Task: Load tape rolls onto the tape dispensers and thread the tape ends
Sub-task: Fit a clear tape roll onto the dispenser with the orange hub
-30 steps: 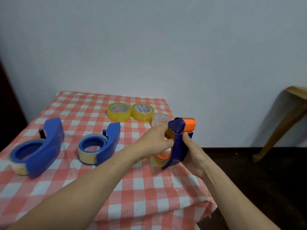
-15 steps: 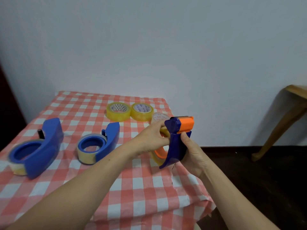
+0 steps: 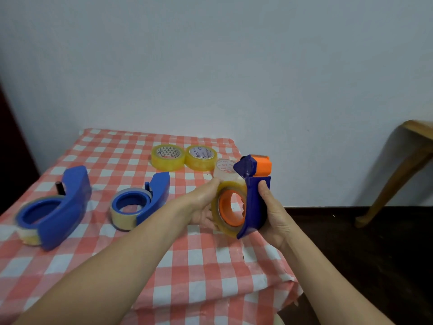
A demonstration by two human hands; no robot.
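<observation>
My right hand (image 3: 271, 214) grips the blue body of a blue-and-orange tape dispenser (image 3: 254, 195), held upright above the table's right edge. A yellowish tape roll (image 3: 219, 211) sits on its orange hub, and my left hand (image 3: 203, 205) holds that roll from the left, thumb on its top rim. Two blue dispensers with rolls on them lie on the cloth: a large one (image 3: 54, 207) at the left and a smaller one (image 3: 140, 202) in the middle. Two loose yellow rolls (image 3: 167, 157) (image 3: 201, 157) lie at the back; a clear roll (image 3: 225, 171) is partly hidden behind the held dispenser.
The table wears a red-and-white checked cloth (image 3: 187, 266) that hangs over its right and front edges. A white wall stands right behind it. A wooden table leg (image 3: 393, 184) rises from the dark floor at the far right.
My left hand slid down from the dispenser's top to the roll's left side, uncovering the orange hub. The dispenser shifted slightly to the right.
</observation>
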